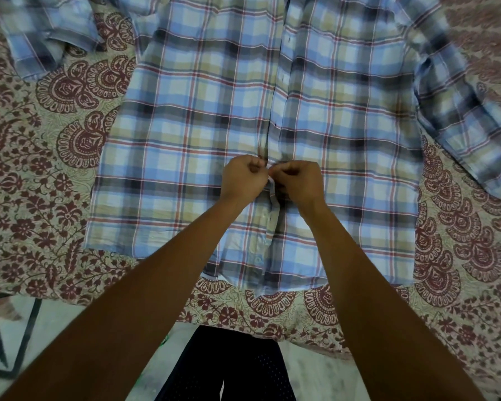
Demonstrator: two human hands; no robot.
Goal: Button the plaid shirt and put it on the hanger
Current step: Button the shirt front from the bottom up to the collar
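Note:
The plaid shirt (pixel 185 134), blue, tan and red checked, lies flat and front up on a patterned bedsheet, collar end away from me. Its front placket runs down the middle. Above my hands the placket lies closed; below them the two edges gape and a couple of white buttons show. My left hand (pixel 243 179) pinches the left edge of the placket. My right hand (pixel 300 182) pinches the right edge against it. Both hands meet at the middle of the shirt. The button between the fingers is hidden. No hanger is in view.
The bedsheet (pixel 41 175) with maroon paisley and flower print covers the bed. The shirt's sleeves spread out at the upper left (pixel 44 33) and the right (pixel 463 111). Pale tiled floor (pixel 26 337) and my dark trouser legs (pixel 226 366) show at the bed's near edge.

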